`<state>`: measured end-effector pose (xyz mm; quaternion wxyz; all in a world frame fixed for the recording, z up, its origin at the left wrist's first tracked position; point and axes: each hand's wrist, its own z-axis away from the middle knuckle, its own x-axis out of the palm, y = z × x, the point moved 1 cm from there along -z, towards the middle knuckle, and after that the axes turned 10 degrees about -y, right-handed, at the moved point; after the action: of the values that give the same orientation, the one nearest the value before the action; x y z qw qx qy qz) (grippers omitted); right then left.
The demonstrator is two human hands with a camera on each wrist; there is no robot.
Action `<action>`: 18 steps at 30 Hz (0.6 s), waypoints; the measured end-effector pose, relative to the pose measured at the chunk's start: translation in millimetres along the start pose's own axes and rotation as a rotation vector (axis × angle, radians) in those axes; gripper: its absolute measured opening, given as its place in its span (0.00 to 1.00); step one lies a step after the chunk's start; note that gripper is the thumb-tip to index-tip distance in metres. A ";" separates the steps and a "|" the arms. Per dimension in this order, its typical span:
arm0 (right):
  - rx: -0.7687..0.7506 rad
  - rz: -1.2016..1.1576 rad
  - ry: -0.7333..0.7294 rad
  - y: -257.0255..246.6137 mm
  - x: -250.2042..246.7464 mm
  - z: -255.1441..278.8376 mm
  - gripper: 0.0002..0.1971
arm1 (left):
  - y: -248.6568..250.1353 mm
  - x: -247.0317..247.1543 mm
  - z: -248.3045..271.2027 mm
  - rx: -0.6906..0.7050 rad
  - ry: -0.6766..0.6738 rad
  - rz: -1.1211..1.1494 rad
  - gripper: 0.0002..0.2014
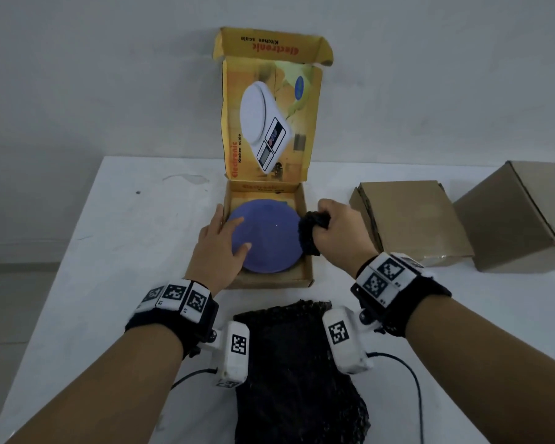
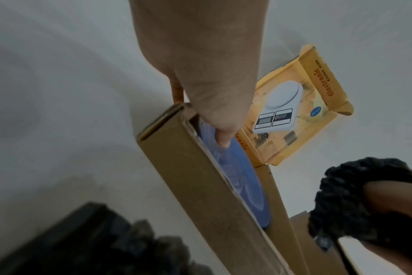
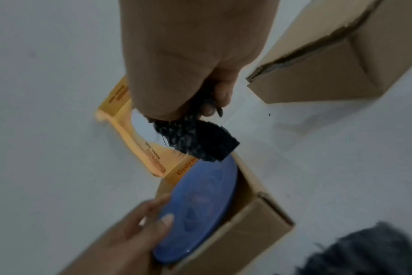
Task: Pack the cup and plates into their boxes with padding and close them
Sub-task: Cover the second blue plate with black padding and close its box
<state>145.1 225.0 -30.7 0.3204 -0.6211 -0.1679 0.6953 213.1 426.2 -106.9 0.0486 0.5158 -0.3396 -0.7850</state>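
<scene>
Plate (image 1: 266, 235) lies in open box (image 1: 305, 277); left hand (image 1: 220, 238) flat on it, right hand (image 1: 340, 229) gripping black padding (image 1: 313, 230); closing remains.

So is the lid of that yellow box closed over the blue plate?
No, the yellow box has its lid standing open behind the blue plate, which lies uncovered inside under the left hand.

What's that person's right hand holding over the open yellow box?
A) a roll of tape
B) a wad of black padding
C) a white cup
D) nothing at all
B: the right hand grips a wad of black padding at the right edge of the blue plate, which lies in the open box, while the left hand rests on the plate.
</scene>
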 end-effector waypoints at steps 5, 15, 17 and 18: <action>-0.110 0.100 -0.288 3.8 21.5 4.8 0.16 | -2.9 6.0 -6.7 -0.026 -0.024 -0.011 0.28; -0.527 1.058 -0.409 -1.5 28.5 11.6 0.07 | -10.4 11.8 -5.7 0.018 0.014 -0.099 0.31; -0.537 1.032 -0.511 -6.2 24.8 16.9 0.09 | -8.6 12.3 -5.2 0.003 0.014 -0.109 0.31; -0.535 1.027 -0.557 -6.4 21.4 18.2 0.10 | -7.7 12.4 -4.9 -0.004 0.014 -0.110 0.32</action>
<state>128.5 246.8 -39.7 -0.2748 -0.4770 -0.0937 0.8295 213.6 424.5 -122.2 0.0087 0.5393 -0.3086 -0.7835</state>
